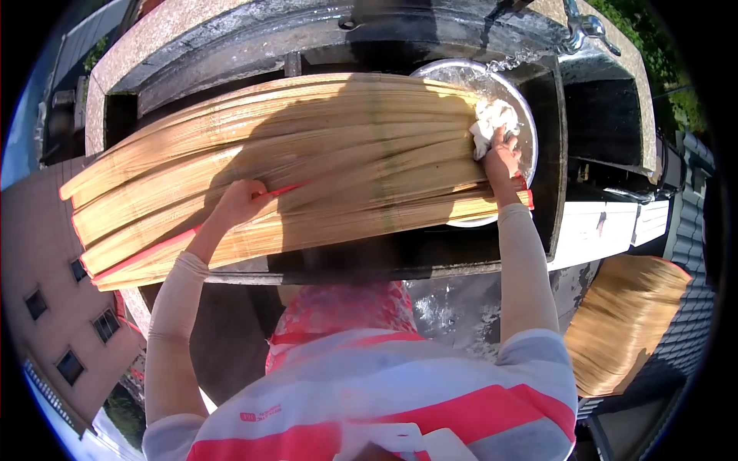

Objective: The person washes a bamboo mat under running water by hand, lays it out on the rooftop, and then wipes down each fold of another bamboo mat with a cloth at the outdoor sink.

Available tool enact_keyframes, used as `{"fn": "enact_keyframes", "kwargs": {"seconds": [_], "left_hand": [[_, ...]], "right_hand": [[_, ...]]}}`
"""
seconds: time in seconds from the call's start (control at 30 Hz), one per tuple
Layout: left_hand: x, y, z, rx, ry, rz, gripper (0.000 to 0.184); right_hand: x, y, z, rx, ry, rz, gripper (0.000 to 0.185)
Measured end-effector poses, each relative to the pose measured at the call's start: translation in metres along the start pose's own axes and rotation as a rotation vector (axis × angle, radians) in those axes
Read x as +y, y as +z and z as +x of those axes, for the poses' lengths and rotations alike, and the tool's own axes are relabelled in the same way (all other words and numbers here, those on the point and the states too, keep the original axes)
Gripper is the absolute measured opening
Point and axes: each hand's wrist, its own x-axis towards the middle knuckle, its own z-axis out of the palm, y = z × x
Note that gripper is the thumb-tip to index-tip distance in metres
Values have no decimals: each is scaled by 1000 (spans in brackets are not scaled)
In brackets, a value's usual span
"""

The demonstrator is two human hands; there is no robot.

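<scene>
A long straw mat (330, 161) with red edging lies in loose folds across the stone sink. My left hand (237, 203) has its fingers closed on the mat's red edge near the middle. At the mat's right end, my right hand (503, 160) is closed on a wet-looking white cloth (492, 123). The cloth touches the straw, above a round metal basin (532, 131). The mat's end covers the basin's left part.
Water pours from a metal tap (587, 29) at the upper right into the basin. The sink's speckled rim (177, 48) surrounds the work. Another straw mat (632, 323) rests over grey roof tiles (692, 246) at right. White panels (596, 230) lie beside the sink.
</scene>
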Motion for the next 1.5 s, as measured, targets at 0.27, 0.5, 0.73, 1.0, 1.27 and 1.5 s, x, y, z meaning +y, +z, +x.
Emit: {"fn": "enact_keyframes", "kwargs": {"seconds": [0.27, 0.5, 0.73, 1.0, 1.27, 1.5], "left_hand": [[28, 12, 12, -18, -101, -189, 24], [84, -14, -34, 405, 325, -416, 15], [53, 23, -33, -89, 47, -717, 11], [-2, 118, -15, 451, 279, -439, 18], [54, 32, -45, 579, 504, -203, 7], [107, -89, -10, 588, 677, 33, 8]], "right_hand": [[-30, -24, -21, 169, 199, 853, 28], [34, -50, 0, 75, -304, 791, 49], [-36, -195, -148, 36, -717, 1019, 46], [-183, -92, -296, 192, -878, 620, 38], [-54, -65, -159, 88, -548, 257, 47], [76, -54, -32, -47, 72, 24, 46]]}}
